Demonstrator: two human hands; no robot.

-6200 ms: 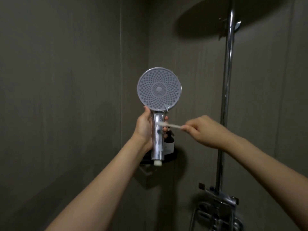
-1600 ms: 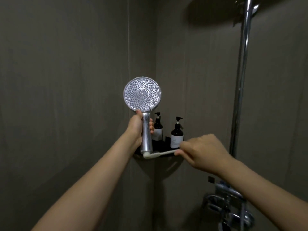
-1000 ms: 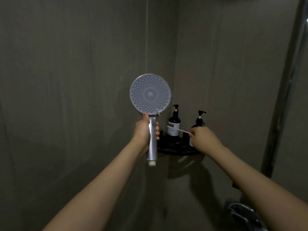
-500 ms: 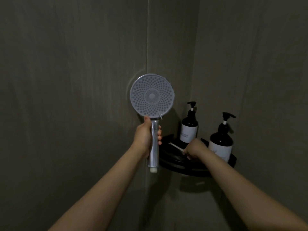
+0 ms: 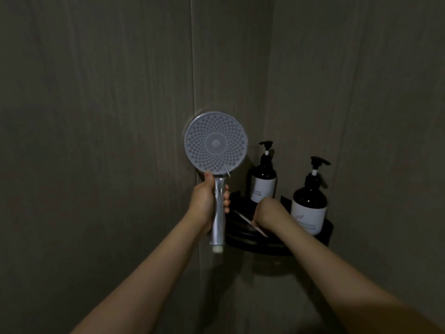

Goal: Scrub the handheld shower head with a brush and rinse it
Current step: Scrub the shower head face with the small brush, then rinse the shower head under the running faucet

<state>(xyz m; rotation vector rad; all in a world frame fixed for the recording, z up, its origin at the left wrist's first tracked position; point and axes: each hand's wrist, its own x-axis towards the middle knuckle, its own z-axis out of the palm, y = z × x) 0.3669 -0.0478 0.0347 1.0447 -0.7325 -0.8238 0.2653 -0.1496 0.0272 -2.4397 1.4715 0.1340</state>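
Observation:
My left hand (image 5: 206, 201) grips the chrome handle of the handheld shower head (image 5: 216, 147) and holds it upright, its round grey nozzle face turned toward me. No hose shows at the handle's lower end. A thin white brush (image 5: 249, 222) lies slanted on the black corner shelf (image 5: 243, 239). My right hand (image 5: 266, 210) is over the shelf, touching the brush at its lower left edge. Its fingers point away from me and are hidden behind the back of the hand, so a grip on the brush cannot be made out.
Two dark pump bottles with white labels stand on the shelf: the rear bottle (image 5: 263, 177) and the nearer bottle (image 5: 309, 201) right of my right hand. Dark tiled walls meet in a corner behind the shelf. The light is dim.
My right hand has carried the brush from the shower head handle to the corner shelf and lowered it there. The view has turned right. My left hand kept the shower head upright.

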